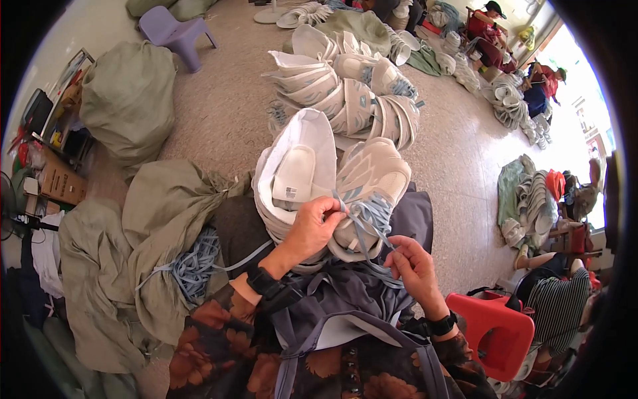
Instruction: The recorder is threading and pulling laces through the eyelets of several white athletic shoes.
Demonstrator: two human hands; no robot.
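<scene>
Two hands work at one pale shoe upper [362,189] resting on the person's lap, on a nested stack, so the lacing faces up. The left hand [312,229] pinches a light blue lace [362,226] at its eyelets, steadying the loop; the right hand [412,266], just below, grips the lace's free end, drawn taut. Left of the upper, spare laces [196,263] spill from a green sack [156,219]; beyond it more uppers [352,93] sit heaped.

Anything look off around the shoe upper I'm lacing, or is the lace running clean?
Nothing looks damaged. The left hand and right hand pinch the light-blue lace on the shoe upper. Only untidiness: a loose tangle of blue laces spills from the open grey-green sack.
</scene>
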